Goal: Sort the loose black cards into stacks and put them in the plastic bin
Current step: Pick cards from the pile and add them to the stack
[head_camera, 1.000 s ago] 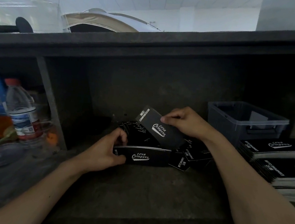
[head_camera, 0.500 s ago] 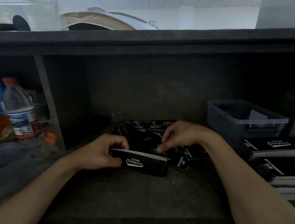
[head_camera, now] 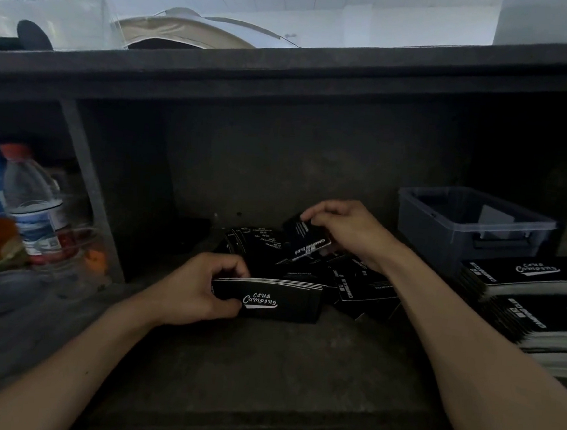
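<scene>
My left hand (head_camera: 198, 288) grips a stack of black cards (head_camera: 282, 301) standing on its long edge on the shelf, the white "Club Camping" print facing me. Behind it lies a loose pile of black cards (head_camera: 364, 289). Over that pile my right hand (head_camera: 345, 228) pinches a single black card (head_camera: 307, 244), lifted and tilted. The grey plastic bin (head_camera: 471, 229) stands to the right at the back of the shelf, with something pale inside.
Two tall stacks of black cards (head_camera: 533, 295) sit in front of the bin at the right edge. A divider post (head_camera: 87, 192) separates a left compartment with a water bottle (head_camera: 32, 202) and orange items. A dark shelf top (head_camera: 286, 76) overhangs.
My right hand laid one card onto the stack, reached down into the loose pile, and now lifts another card. The left hand lowered the stack slightly and still holds it.
</scene>
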The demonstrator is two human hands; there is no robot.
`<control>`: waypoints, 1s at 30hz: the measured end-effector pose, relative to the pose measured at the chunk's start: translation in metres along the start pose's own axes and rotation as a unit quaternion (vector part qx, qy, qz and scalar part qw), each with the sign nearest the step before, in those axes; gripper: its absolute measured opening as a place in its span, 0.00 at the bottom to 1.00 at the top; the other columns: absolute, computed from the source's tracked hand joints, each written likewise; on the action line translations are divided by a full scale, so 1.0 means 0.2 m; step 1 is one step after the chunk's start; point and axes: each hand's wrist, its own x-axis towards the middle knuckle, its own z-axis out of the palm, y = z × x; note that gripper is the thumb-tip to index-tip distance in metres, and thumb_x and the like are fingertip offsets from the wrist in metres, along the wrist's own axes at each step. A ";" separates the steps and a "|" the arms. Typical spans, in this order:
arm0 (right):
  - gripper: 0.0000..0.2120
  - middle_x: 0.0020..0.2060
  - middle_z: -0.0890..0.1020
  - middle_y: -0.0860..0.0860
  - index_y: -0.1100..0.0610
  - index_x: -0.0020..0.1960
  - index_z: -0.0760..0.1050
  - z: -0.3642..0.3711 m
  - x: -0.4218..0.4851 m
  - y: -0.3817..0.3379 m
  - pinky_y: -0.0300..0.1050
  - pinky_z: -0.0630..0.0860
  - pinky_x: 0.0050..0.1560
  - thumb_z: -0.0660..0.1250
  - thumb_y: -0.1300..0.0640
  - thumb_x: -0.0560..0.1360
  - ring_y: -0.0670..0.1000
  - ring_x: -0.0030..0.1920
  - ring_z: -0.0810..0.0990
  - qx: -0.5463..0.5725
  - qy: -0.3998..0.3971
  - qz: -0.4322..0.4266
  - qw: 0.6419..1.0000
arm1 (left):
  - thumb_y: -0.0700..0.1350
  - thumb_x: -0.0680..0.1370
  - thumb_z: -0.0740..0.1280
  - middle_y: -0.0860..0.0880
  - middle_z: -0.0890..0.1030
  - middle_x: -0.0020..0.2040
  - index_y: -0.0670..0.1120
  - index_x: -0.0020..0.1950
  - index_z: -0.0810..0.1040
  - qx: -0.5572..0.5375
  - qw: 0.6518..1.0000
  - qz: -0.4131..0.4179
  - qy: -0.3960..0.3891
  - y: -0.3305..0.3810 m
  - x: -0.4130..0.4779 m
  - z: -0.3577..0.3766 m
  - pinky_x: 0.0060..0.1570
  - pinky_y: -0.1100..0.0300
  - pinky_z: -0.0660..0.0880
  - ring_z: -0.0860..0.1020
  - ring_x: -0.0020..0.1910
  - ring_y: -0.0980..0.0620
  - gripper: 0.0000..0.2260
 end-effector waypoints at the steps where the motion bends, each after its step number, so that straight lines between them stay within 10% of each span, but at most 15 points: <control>1: 0.07 0.44 0.82 0.57 0.59 0.51 0.81 0.00 0.00 -0.01 0.41 0.81 0.33 0.64 0.63 0.78 0.49 0.38 0.81 0.020 -0.001 0.007 1.000 | 0.32 0.72 0.75 0.52 0.82 0.38 0.52 0.43 0.80 0.001 1.000 -0.001 0.001 0.00 0.00 0.00 0.35 0.65 0.74 0.79 0.36 0.60 0.14; 5: 0.09 0.47 0.85 0.57 0.62 0.58 0.77 -0.03 -0.01 0.01 0.39 0.82 0.41 0.66 0.64 0.78 0.49 0.45 0.86 0.047 -0.052 0.007 0.998 | 0.33 0.72 0.75 0.52 0.82 0.38 0.50 0.43 0.80 -0.002 1.000 0.001 0.009 -0.02 0.00 0.02 0.35 0.63 0.74 0.78 0.36 0.59 0.12; 12: 0.03 0.28 0.82 0.52 0.54 0.43 0.85 -0.05 0.03 0.07 0.37 0.72 0.30 0.75 0.54 0.71 0.45 0.27 0.76 -0.197 0.021 -0.075 0.977 | 0.50 0.67 0.76 0.53 0.79 0.45 0.51 0.43 0.79 0.060 0.995 0.054 0.059 -0.05 0.01 0.01 0.44 0.62 0.75 0.79 0.45 0.54 0.10; 21: 0.26 0.52 0.77 0.43 0.39 0.63 0.76 -0.11 -0.01 0.06 0.36 0.72 0.48 0.74 0.58 0.68 0.43 0.50 0.76 -0.454 -0.211 0.073 0.862 | 0.36 0.72 0.77 0.46 0.83 0.42 0.43 0.45 0.81 0.018 0.999 0.026 0.013 -0.04 0.01 0.02 0.42 0.61 0.77 0.81 0.41 0.49 0.07; 24: 0.26 0.58 0.78 0.45 0.38 0.62 0.77 -0.12 0.01 0.08 0.42 0.75 0.59 0.76 0.56 0.67 0.46 0.55 0.77 -0.449 -0.208 0.063 0.867 | 0.36 0.72 0.77 0.46 0.83 0.40 0.43 0.44 0.81 0.027 0.999 0.013 0.021 -0.04 0.01 0.03 0.40 0.65 0.74 0.80 0.39 0.56 0.06; 30: 0.07 0.47 0.85 0.44 0.46 0.50 0.84 -0.09 0.04 0.11 0.30 0.71 0.49 0.74 0.54 0.72 0.41 0.48 0.80 -0.323 -0.060 -0.076 0.941 | 0.56 0.66 0.78 0.50 0.80 0.49 0.49 0.38 0.80 0.049 0.996 0.022 0.073 -0.06 0.02 0.07 0.48 0.63 0.74 0.80 0.47 0.56 0.13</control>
